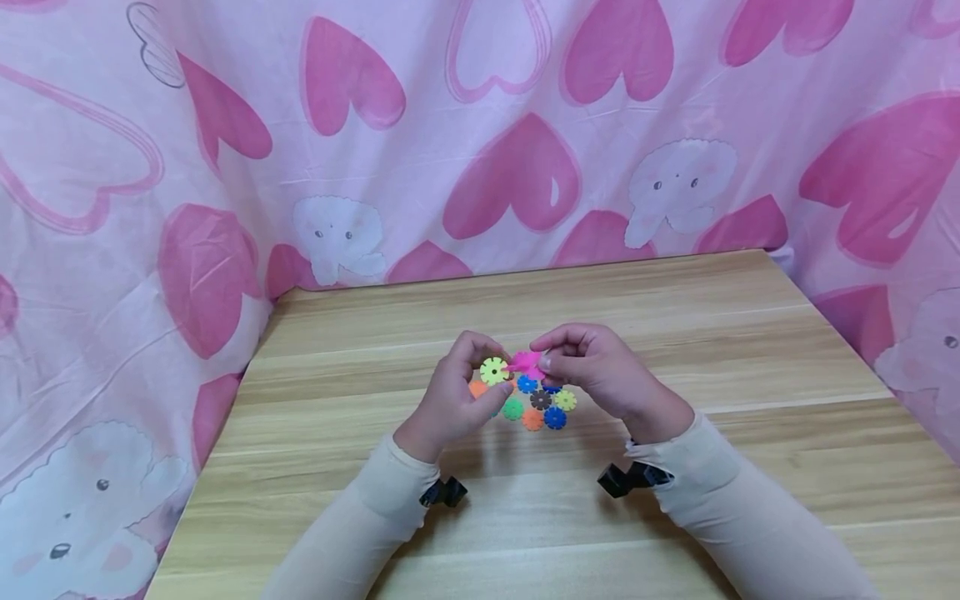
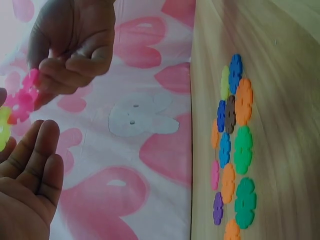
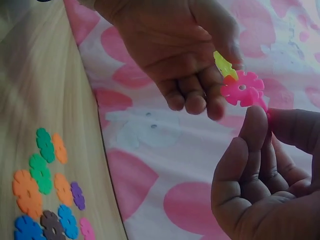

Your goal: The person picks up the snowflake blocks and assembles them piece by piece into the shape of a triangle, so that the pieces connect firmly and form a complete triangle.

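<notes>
Fingers (image 3: 254, 129) of the right hand (image 1: 600, 371) pinch pink discs (image 3: 242, 94), the left hand (image 1: 452, 398) a yellow disc (image 2: 4, 130) cropped in left-wrist view.

Bare counter (image 1: 750, 350) opens beside left hand (image 1: 453, 400), beside right hand (image 1: 603, 371) and beyond both, up to patterned curtain (image 1: 517, 179) walling back and sides. Loose flower discs (image 1: 541, 400) crowd counter beneath. Pink discs (image 1: 527, 364) and yellow disc (image 1: 492, 372) bridge gap between hands, barring passage. Nearer, open lane runs between two sleeves (image 1: 360, 517), narrowed by black wrist mounts (image 1: 618, 481).
</notes>
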Demonstrator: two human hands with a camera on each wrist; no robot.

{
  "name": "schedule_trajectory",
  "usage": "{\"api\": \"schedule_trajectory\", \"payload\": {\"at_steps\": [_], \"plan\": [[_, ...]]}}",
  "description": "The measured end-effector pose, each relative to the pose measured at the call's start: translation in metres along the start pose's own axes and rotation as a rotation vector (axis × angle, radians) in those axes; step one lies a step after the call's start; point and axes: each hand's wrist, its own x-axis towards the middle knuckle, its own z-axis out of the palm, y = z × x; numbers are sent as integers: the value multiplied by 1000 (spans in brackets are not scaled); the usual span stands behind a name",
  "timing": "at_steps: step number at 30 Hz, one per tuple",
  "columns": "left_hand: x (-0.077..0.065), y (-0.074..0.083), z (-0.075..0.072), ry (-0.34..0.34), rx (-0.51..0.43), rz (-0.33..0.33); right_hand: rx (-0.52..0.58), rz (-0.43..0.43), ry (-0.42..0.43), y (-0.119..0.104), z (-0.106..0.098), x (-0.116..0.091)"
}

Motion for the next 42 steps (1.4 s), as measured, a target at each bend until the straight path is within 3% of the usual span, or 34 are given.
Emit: {"api": "schedule_trajectory", "payload": {"at_steps": [10,16,21,28,42], "plan": [[1,4,7,14,68,-55,-53,-4,-39,3,6,1],[3,4,5,28,48,-72,-169,-23,15,6,-10,9],[3,4,4,40,54,-93,-277,12,32,13,-30,15],[2,3,3,38,43,-101,-459,84,-20,28,-48,24],[2,1,3,37,49,-97,-640,191,-224,55,-63,32]]}}
